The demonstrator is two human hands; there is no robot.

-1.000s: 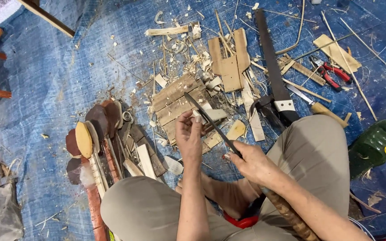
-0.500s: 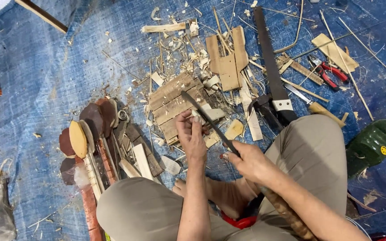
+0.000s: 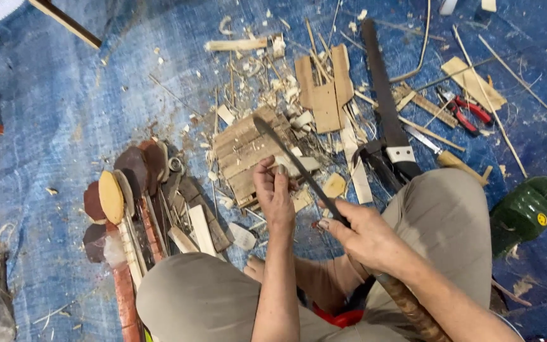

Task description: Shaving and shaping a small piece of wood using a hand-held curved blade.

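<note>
1. Steel, long and dark: a machete-like knife (image 3: pixel 299 170) runs from the right hand (image 3: pixel 365 239) up and to the left, its tip ending over a stack of wooden slats (image 3: pixel 248 149).
2. The right hand's fingers (image 3: pixel 332 225) are curled tight around the lower end of the blade where it meets the handle; the wrapped handle (image 3: pixel 409 304) shows behind the wrist.
3. The left hand (image 3: pixel 275 193) is raised just left of the blade, its fingers (image 3: pixel 281 171) pinched together at the tips. Whatever they pinch is too small to make out; it looks like a thin sliver held against the knife's edge.
4. The blade passes just right of the left fingertips, touching or nearly touching them; which one I cannot tell.
5. Both hands work over the person's lap, knees in khaki trousers (image 3: pixel 451 221) to either side, a bare foot (image 3: pixel 256 269) below them.
6. Everything rests on a blue tarpaulin (image 3: pixel 83 107) spread on the floor, strewn with wood shavings (image 3: pixel 267 76).
7. To the left lies a row of carved wooden spoons (image 3: pixel 128 196), bowls upward.
8. To the right lie a handsaw (image 3: pixel 384 114), red-handled pliers (image 3: pixel 466 114) and a green sandal (image 3: pixel 527 212).
</note>
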